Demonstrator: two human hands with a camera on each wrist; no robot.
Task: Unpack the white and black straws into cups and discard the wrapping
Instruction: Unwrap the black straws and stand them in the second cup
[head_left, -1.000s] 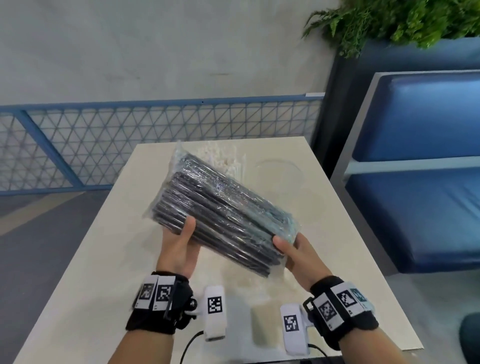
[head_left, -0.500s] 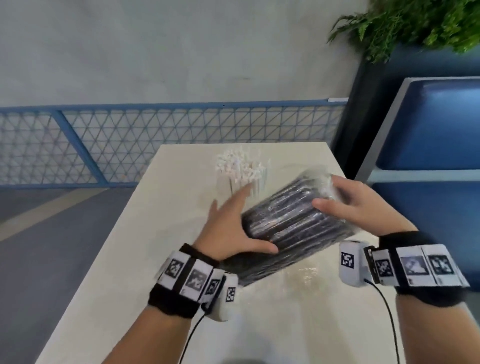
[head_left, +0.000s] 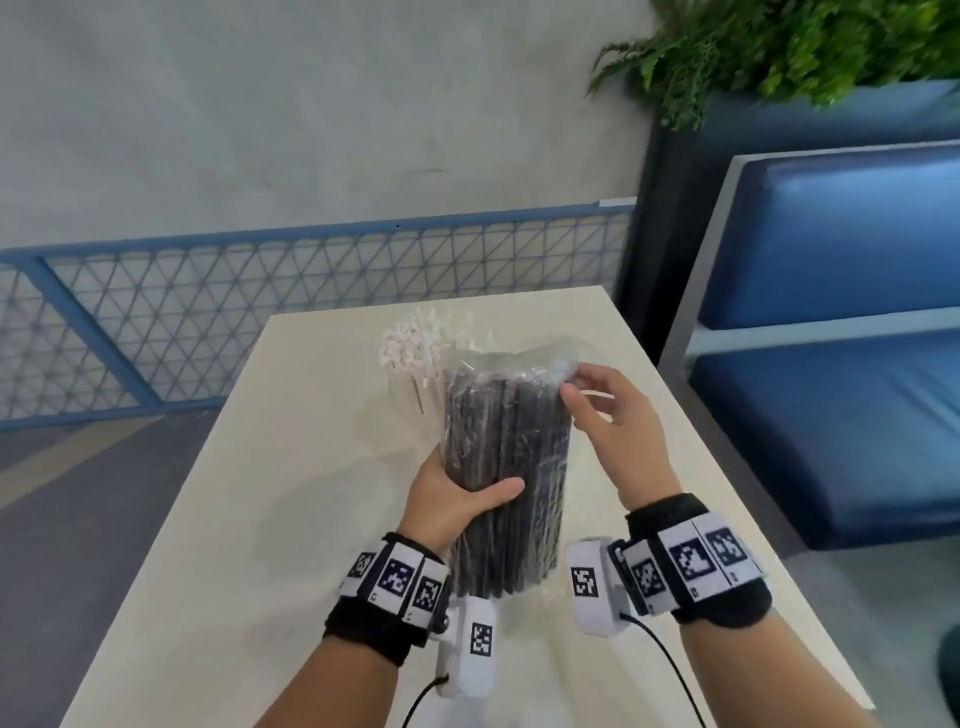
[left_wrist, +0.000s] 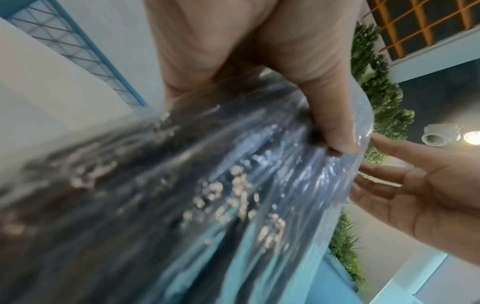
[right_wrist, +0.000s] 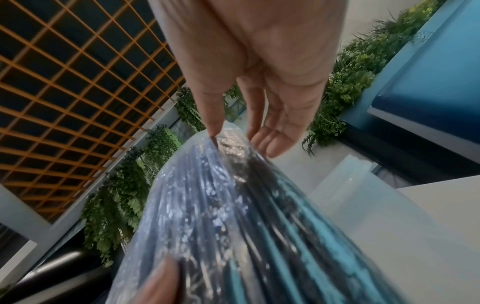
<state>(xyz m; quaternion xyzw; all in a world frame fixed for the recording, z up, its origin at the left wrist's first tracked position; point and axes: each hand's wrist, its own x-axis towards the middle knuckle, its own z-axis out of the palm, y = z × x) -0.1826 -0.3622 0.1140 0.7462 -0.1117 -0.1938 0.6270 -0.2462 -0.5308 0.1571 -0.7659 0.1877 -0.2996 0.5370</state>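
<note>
Left hand is gripping the upright pack of black straws at its 8 o'clock; right hand is pinching the wrapping at 1 o'clock, above the bench.

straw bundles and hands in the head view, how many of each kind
Black straw bundle, still in its clear wrapping: 1
White straw bundle, standing behind it on the table: 1
Hands: 2, left hand gripping the black bundle, right hand pinching the wrapping's top corner
Total: 4
</note>
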